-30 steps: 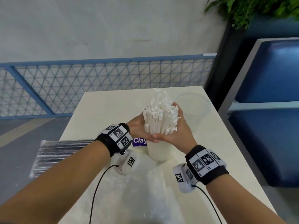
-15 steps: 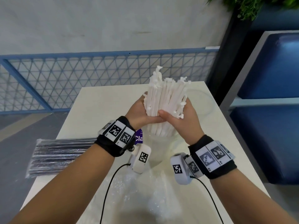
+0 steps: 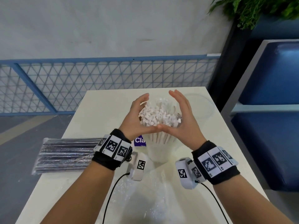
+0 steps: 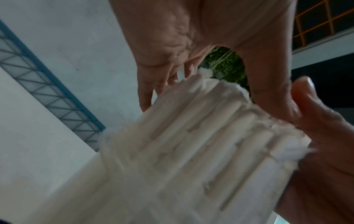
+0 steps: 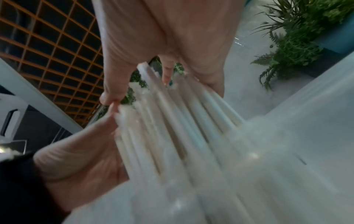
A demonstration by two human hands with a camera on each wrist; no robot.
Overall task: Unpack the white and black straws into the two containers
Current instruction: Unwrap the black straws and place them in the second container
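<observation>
White straws (image 3: pixel 159 114) are seen standing in the near clear container (image 3: pixel 159 152) at bench (image 3: pixel 103 101) centre, paper-wrapped tops bunched above the rim. Left hand (image 3: pixel 137 117) and right hand (image 3: pixel 181 117) are cupped round the tops, fingers straight and spread, thumbs meeting at the near side; each grip is judged released, shaping the bunch rather than clamping it. In the wrist views, palms are seen lying along the straw shafts.

Step in hand, as judged: settling the white bundle into its cup. It is best done by keeping both palms close until the straws lean evenly on the wall, then withdrawing upward and outward, so no wrapper tip is snagged and the light cup is not tipped.

Black straws (image 3: pixel 64 154) lie still wrapped at the left bench edge, the pack slightly overhanging. The second container (image 3: pixel 202 104) stands just right of and behind the first, close to the right edge. Crumpled clear wrapping (image 3: pixel 145 191) lies on the near bench. Open room is found at the far left of the bench.
</observation>
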